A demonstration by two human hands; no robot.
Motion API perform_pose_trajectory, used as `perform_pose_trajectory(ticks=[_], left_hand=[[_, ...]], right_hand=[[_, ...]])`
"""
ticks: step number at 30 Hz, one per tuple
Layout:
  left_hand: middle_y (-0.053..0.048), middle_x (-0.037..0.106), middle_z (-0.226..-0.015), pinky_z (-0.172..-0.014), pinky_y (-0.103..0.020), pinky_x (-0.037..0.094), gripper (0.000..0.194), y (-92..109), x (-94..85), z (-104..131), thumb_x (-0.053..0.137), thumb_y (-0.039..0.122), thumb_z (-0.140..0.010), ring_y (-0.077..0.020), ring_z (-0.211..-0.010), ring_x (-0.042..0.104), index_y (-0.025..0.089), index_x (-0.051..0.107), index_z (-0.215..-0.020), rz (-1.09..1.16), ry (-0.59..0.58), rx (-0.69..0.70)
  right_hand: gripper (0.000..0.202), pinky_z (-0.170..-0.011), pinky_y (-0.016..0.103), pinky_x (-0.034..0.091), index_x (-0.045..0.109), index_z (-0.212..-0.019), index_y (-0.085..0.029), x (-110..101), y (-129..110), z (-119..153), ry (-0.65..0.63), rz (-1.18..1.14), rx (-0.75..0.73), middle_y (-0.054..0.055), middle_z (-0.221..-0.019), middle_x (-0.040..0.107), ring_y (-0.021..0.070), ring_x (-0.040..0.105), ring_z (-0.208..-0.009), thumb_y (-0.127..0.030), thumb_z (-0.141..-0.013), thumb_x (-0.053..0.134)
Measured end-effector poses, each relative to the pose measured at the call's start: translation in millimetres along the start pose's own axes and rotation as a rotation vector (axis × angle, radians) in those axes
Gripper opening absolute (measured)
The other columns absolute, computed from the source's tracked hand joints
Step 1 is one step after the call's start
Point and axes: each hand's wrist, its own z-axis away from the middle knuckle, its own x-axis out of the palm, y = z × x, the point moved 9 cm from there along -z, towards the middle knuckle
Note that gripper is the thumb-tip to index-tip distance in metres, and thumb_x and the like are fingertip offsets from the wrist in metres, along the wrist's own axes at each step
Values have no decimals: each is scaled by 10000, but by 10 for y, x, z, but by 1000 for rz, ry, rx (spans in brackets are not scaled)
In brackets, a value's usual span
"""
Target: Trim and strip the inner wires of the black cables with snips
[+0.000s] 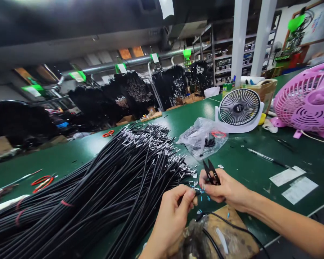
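Note:
My left hand point(175, 210) is closed around the end of a black cable point(197, 192), pinched between thumb and fingers. Thin blue and white wires point(196, 187) stick out of that end. My right hand point(230, 187) holds black thread snips point(211, 172), blades pointing up and away from the cable. Its thumb and fingertip meet at the wires. Small blue scraps point(208, 198) lie just below the fingers. To the left spreads a large bundle of black cables point(118, 180) with white-tipped ends. Cable also loops over a worn brown cardboard piece point(239, 230) below my hands.
A clear plastic bag point(201, 138), a white fan point(239, 108) and a pink fan point(310, 100) stand on the green table point(183, 115). A pen point(268, 157) and paper slips point(299, 190) lie at right. Red-handled scissors point(43, 183) are at left, near the bundle.

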Motion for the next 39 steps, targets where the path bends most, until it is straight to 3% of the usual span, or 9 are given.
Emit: perform_pose_trajectory(ticks=[9,12,14,18,19,22,26,32,39], left_hand=[[9,490,-608,-535,-217,322,200,234,-163,124,540,170,-798,-119,-564,460,156,531,-599,-349,285,258],[1,522,-602,-522,-215,320,202,79,-119,42,565,262,-799,-122,-568,455,147,585,-635,-155,133,85],[17,478,-537,-472,-207,286,311,-27,-27,23,542,375,-813,-102,-502,396,139,577,-614,19,-12,-61],[75,311,-430,-381,-201,155,488,-117,117,69,507,573,-778,-57,-391,220,162,456,-519,261,-152,-235],[82,294,-424,-373,-199,139,502,-130,134,78,520,598,-756,-50,-383,198,167,439,-513,297,-156,-259],[95,285,-414,-355,-188,122,519,-184,144,82,565,637,-693,-34,-368,167,169,428,-517,352,-129,-323],[105,280,-408,-346,-178,122,517,-228,127,62,586,642,-668,-25,-357,162,165,438,-535,363,-89,-339],[109,261,-415,-349,-177,134,505,-229,100,59,567,633,-697,-31,-363,168,163,450,-555,338,-71,-311],[59,368,-475,-370,-187,195,461,-133,26,59,531,560,-772,-60,-398,266,140,537,-582,189,-4,-200]], right_hand=[[274,-410,187,258,488,-726,-169,-83,120,-20,98,-55,64,-49,-611,378,73,307,-495,-394,-756,641],[341,-353,189,196,483,-739,-176,66,132,12,-35,-100,101,-87,-535,288,59,201,-419,-493,-751,606],[342,-376,195,248,500,-736,-170,61,45,24,-41,-47,32,-55,-576,378,66,275,-442,-487,-737,628],[253,-480,215,341,524,-717,-170,-417,-212,51,332,150,-175,-11,-660,462,103,403,-564,-395,-799,603],[264,-437,210,304,519,-713,-176,-612,-236,90,486,137,-184,-38,-597,406,95,354,-508,-414,-806,587],[259,-394,209,226,528,-772,-186,-892,-271,126,623,138,-182,-70,-550,305,87,258,-447,-421,-873,484],[209,-501,236,325,604,-741,-155,-734,-376,111,503,390,-203,-4,-651,487,115,423,-566,-333,-839,555],[160,-473,235,318,638,-828,-139,-234,-323,54,152,456,-141,1,-680,506,108,396,-534,-271,-806,551],[178,-463,239,317,643,-745,-143,-239,-313,70,152,431,-170,2,-633,515,113,418,-530,-297,-807,577]])
